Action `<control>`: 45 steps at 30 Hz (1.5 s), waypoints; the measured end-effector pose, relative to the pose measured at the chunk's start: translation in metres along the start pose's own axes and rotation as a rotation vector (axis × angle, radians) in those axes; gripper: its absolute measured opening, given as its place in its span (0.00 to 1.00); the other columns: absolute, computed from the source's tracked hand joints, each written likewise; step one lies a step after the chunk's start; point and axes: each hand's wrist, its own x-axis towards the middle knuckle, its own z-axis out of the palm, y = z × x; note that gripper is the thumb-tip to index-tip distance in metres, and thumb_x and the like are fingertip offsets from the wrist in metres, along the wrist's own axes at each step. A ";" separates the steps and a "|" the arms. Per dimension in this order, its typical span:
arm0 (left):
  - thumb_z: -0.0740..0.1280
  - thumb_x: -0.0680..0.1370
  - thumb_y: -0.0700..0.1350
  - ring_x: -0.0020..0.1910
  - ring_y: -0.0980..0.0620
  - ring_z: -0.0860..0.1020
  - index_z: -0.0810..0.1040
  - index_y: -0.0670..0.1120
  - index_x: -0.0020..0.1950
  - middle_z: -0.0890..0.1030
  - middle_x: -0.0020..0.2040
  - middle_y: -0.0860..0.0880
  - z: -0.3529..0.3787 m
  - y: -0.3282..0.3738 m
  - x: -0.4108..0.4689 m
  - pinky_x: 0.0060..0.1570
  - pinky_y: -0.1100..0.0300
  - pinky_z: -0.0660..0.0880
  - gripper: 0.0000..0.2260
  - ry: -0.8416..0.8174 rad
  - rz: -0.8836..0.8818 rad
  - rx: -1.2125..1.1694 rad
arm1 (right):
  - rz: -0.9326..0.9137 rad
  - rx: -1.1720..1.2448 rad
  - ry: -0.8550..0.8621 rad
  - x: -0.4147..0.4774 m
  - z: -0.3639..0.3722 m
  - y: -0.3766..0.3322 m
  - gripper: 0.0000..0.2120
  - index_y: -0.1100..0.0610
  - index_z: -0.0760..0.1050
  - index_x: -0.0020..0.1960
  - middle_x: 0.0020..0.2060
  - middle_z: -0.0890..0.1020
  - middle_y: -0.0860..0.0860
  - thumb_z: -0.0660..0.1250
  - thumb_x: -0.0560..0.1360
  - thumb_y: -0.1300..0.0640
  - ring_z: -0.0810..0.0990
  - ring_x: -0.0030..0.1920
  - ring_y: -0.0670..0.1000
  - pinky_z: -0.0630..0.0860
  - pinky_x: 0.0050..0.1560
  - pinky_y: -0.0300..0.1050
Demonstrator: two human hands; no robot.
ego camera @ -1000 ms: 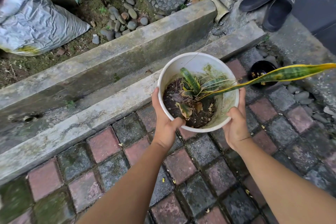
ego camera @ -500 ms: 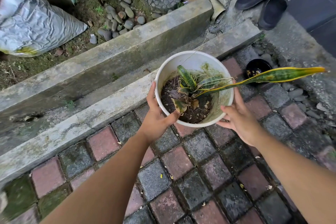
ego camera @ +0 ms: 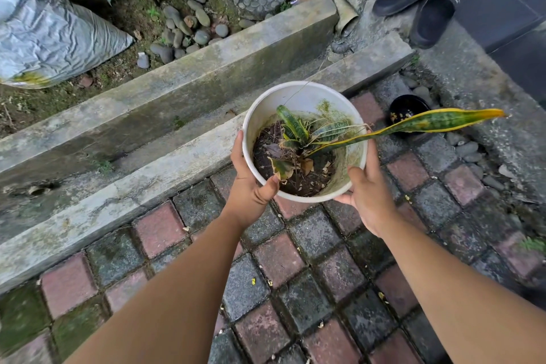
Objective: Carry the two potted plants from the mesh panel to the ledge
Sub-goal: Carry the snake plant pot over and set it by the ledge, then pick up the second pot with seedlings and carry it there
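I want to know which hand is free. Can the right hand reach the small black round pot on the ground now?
Probably not now: the right hand and the left hand both hold the white round plastic pot. The small black round pot lies uncovered, past the long green-yellow leaf.

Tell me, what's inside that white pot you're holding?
The white pot holds dark soil, dry leaves and a striped plant, one long leaf hanging over the rim. Roots and anything below the soil are hidden.

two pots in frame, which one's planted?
The white pot, held at its rim by the left hand and right hand: it holds soil and a snake plant. The small black pot on the ground shows only debris.
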 end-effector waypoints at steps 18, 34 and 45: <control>0.70 0.82 0.38 0.67 0.39 0.78 0.64 0.49 0.81 0.72 0.75 0.37 -0.070 0.137 -0.057 0.66 0.34 0.79 0.29 0.124 -0.334 0.215 | 0.034 -0.451 0.018 -0.108 -0.047 -0.090 0.24 0.48 0.68 0.77 0.75 0.73 0.58 0.67 0.82 0.57 0.71 0.76 0.56 0.66 0.75 0.54; 0.68 0.79 0.35 0.56 0.70 0.77 0.75 0.58 0.65 0.79 0.59 0.58 -0.015 0.642 -0.330 0.61 0.75 0.72 0.21 -0.645 0.207 0.174 | -0.157 -0.450 0.515 -0.599 -0.160 -0.471 0.18 0.36 0.73 0.64 0.59 0.79 0.46 0.65 0.75 0.46 0.77 0.63 0.45 0.74 0.64 0.46; 0.70 0.82 0.35 0.57 0.77 0.77 0.75 0.65 0.61 0.82 0.61 0.55 0.172 0.787 -0.630 0.55 0.78 0.74 0.23 -1.433 0.624 0.123 | -0.122 -0.404 1.278 -1.029 -0.258 -0.437 0.16 0.46 0.76 0.66 0.61 0.80 0.47 0.69 0.81 0.58 0.78 0.66 0.49 0.71 0.67 0.43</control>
